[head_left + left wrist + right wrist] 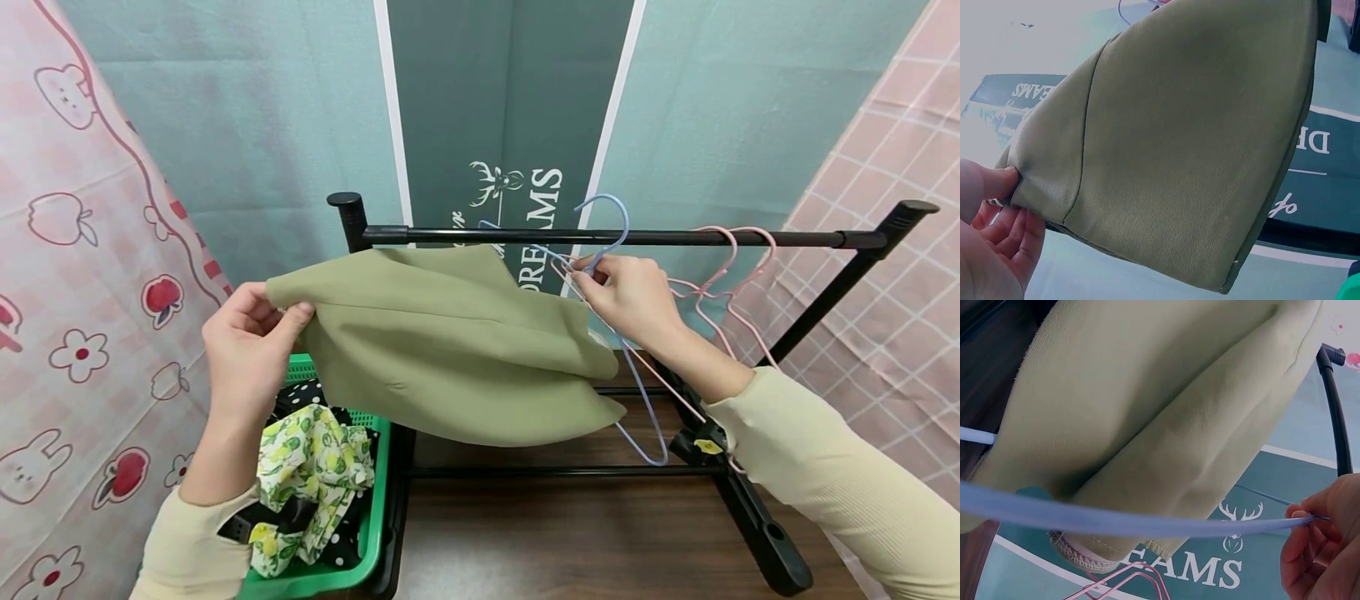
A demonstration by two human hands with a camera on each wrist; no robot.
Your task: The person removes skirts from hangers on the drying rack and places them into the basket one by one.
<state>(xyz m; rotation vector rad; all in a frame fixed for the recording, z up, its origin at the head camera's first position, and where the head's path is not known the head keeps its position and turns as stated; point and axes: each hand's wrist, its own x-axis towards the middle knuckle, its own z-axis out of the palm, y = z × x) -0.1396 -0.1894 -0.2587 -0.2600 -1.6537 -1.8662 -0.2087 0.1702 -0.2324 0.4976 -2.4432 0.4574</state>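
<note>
An olive-green garment (pixel 450 350) stretches sideways between my hands in the head view, its far end drooping in folds. My left hand (pixel 247 358) pinches its left end between thumb and fingers, as the left wrist view shows close up. With thumb and fingertips, my right hand (pixel 630 300) grips a light blue hanger (pixel 626 223) just under its hook. One arm of that hanger slants down at the garment's right end, and part of it is hidden behind the cloth. In the right wrist view the hanger (pixel 1147 517) crosses in front of the garment's finished edge (pixel 1085 556).
A black clothes rack (pixel 487 237) stands behind the garment on a dark wooden surface (pixel 525 533). Pink hangers (pixel 727 250) hang at its right. Left below is a green basket (pixel 381 492) with a lemon-print cloth (pixel 315 458) and black polka-dot fabric (pixel 347 533).
</note>
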